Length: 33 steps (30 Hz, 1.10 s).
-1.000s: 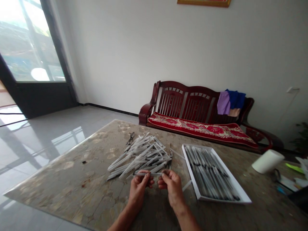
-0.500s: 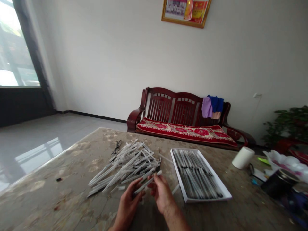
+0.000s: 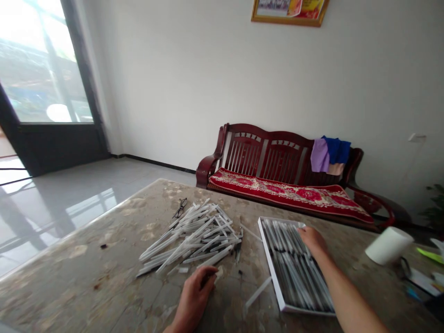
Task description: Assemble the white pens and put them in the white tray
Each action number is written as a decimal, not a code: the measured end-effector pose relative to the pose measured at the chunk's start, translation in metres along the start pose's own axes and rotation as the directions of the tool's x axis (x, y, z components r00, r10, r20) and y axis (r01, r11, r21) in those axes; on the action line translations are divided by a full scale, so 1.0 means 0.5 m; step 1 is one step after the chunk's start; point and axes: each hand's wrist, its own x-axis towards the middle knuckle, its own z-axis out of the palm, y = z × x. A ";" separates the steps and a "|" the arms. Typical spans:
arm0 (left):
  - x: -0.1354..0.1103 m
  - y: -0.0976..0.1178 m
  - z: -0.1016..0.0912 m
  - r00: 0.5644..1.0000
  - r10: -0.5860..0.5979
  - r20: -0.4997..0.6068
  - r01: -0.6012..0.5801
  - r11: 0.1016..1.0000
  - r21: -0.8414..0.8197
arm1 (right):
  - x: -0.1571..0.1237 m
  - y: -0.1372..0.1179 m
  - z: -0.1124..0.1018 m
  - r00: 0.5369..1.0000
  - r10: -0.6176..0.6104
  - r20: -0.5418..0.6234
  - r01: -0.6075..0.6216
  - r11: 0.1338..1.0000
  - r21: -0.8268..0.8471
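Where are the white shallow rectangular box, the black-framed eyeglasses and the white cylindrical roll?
White shallow rectangular box (image 3: 278, 293), head view: on its left wall.
Black-framed eyeglasses (image 3: 180, 208), head view: middle of the frame.
White cylindrical roll (image 3: 390, 245), head view: on its curved side.

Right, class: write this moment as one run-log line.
left hand: near stick pile | right hand: at far-right corner of white box, grip unclear | glasses: beside pile

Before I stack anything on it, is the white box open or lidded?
Open: no lid covers the white box, and rows of pens show inside.
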 end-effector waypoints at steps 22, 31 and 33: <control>-0.001 0.010 -0.005 0.990 0.143 0.016 -0.144 0.974 0.176 | -0.342 -0.279 0.210 0.682 -0.691 0.238 0.729 0.669 -0.148; 0.007 0.018 -0.004 0.995 -0.080 -0.064 0.075 0.995 -0.069 | -0.398 -0.238 0.185 0.675 -0.730 0.112 0.711 0.683 0.166; 0.007 0.023 -0.008 0.991 -0.112 -0.069 0.101 0.983 -0.153 | -0.419 -0.233 0.186 0.644 -0.754 0.131 0.715 0.654 0.247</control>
